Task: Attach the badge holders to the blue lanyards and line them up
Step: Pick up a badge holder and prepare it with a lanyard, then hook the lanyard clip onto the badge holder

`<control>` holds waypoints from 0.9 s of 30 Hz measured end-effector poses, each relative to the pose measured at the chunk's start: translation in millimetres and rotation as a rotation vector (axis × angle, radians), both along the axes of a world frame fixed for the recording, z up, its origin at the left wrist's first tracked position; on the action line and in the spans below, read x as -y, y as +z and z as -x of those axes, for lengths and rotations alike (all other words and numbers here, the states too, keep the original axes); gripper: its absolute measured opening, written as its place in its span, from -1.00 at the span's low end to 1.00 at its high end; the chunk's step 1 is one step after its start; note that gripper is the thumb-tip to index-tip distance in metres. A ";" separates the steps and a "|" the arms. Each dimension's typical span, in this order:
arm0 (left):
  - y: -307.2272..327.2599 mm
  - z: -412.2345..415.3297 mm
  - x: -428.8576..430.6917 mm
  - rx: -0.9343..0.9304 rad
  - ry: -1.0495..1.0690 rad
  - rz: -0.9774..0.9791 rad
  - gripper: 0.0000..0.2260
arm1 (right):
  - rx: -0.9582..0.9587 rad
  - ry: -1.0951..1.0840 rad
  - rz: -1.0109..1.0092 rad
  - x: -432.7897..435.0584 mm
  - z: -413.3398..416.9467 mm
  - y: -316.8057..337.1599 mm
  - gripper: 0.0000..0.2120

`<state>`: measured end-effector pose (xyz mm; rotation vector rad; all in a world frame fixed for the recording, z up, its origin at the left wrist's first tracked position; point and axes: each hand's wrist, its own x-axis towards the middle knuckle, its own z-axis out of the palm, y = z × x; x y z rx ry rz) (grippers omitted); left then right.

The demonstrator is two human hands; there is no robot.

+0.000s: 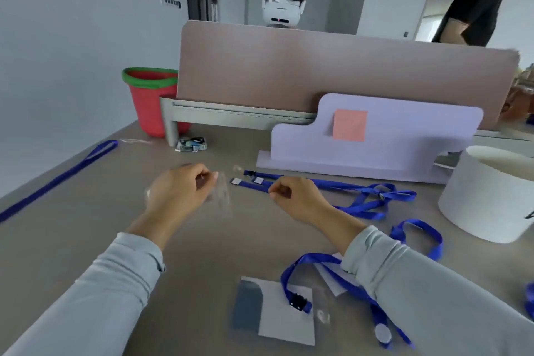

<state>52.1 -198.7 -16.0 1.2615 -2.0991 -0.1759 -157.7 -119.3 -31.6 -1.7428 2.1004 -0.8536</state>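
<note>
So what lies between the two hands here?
In the head view, the left hand pinches a clear badge holder that hangs into the gap. Past it lie the clip ends of blue lanyards, which the right hand pinches.

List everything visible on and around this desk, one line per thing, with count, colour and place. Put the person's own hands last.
blue lanyards: several, exact count unclear, blue, tangled at centre right; one stretched along the left edge
badge holder: one, clear, blurred, in the left hand
card sleeve: one, grey and white, near front, under a lanyard buckle
black clip: one, black and silver, by the divider's foot
bucket: one, red with green rim, back left
divider: one, pinkish brown, across the back
stand: one, pale lilac, centre right, carrying a pink sticky note
tub: one, white, right edge
desk: one, grey-brown
left hand: pinching the badge holder
right hand: pinching a lanyard
</note>
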 end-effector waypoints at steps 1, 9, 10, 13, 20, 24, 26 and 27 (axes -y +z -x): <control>-0.1 -2.9 3.8 0.002 0.020 -0.001 -0.77 | -0.003 0.008 -0.002 10.6 -3.6 -0.9 -0.90; -9.7 -18.4 29.7 -0.067 0.057 0.029 -0.80 | -0.108 0.060 -0.013 81.2 -27.7 -13.1 -0.79; -10.7 -20.3 31.4 -0.078 0.057 0.030 -0.80 | -0.141 0.084 -0.010 87.2 -31.5 -14.2 -0.76; -12.8 -24.1 33.3 -0.089 0.072 0.019 -0.79 | -0.242 0.097 -0.034 104.5 -41.6 -19.5 -0.74; -16.1 -22.8 34.2 -0.064 0.073 -0.017 -0.79 | -0.281 0.022 -0.069 121.4 -48.2 -32.2 -0.79; -18.4 -22.0 35.3 -0.054 0.066 -0.004 -0.80 | -0.207 0.071 -0.143 113.1 -45.7 -22.4 -0.86; -19.4 -20.2 34.6 -0.061 0.049 -0.013 -0.82 | -0.194 0.126 -0.170 103.6 -44.6 -15.9 -0.88; -19.9 -19.1 34.1 -0.067 0.030 -0.017 -0.83 | -0.170 0.150 -0.171 97.5 -43.4 -12.5 -0.89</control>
